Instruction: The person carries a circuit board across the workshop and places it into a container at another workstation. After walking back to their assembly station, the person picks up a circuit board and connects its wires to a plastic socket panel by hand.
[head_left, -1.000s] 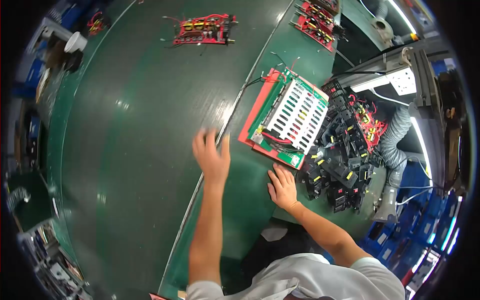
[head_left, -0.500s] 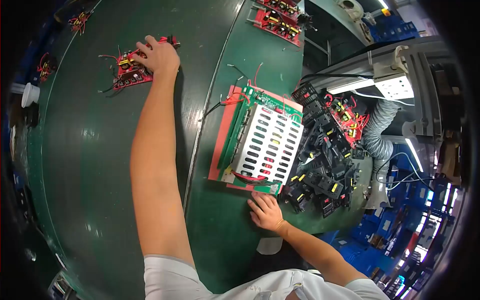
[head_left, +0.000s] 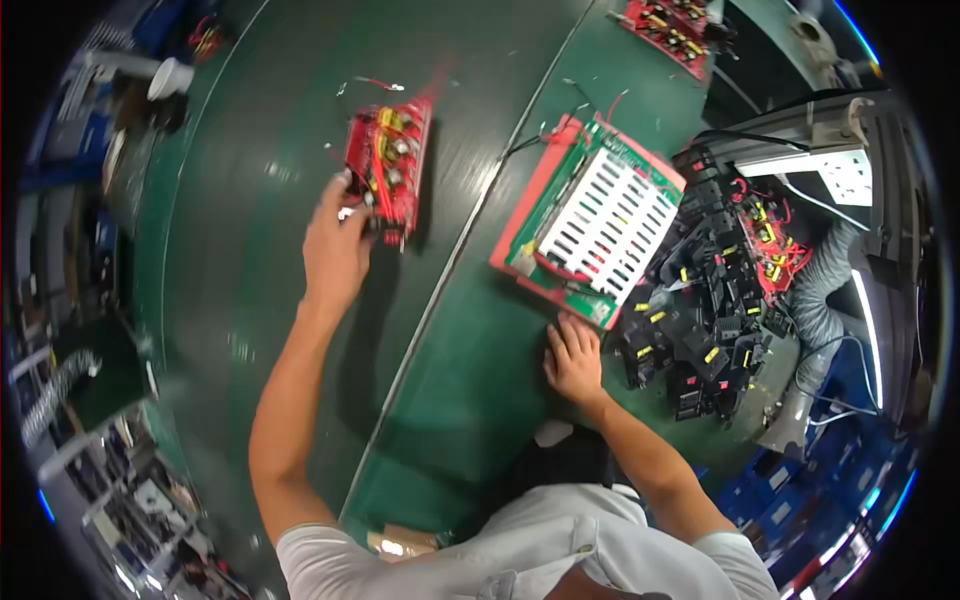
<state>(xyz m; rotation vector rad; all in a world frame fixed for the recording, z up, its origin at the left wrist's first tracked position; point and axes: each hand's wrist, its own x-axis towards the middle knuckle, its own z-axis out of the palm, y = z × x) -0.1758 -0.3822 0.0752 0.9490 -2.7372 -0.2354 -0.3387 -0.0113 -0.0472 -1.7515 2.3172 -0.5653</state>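
A red circuit board (head_left: 395, 160) with yellow and dark parts and loose wires is tilted on its end at the left of the seam. My left hand (head_left: 338, 245) grips its near lower end, fingers closed round it. Right of the seam lies a green circuit board (head_left: 548, 215) under a slotted white metal cover (head_left: 612, 228), on a red-orange sheet (head_left: 519, 225). My right hand (head_left: 575, 362) rests on the bench at the near edge of that sheet, its fingers spread and holding nothing.
Black plastic parts (head_left: 700, 320) are heaped right of the covered board. Red boards (head_left: 772, 245) lie beyond the heap, and others (head_left: 675, 32) at the top right. A power strip (head_left: 848, 178) and a grey hose (head_left: 828, 285) stand at the right.
My left hand has reached the red board, taken hold of it and brought it nearer, now turned and tilted. My right hand stays beside the covered board. The view has shifted.
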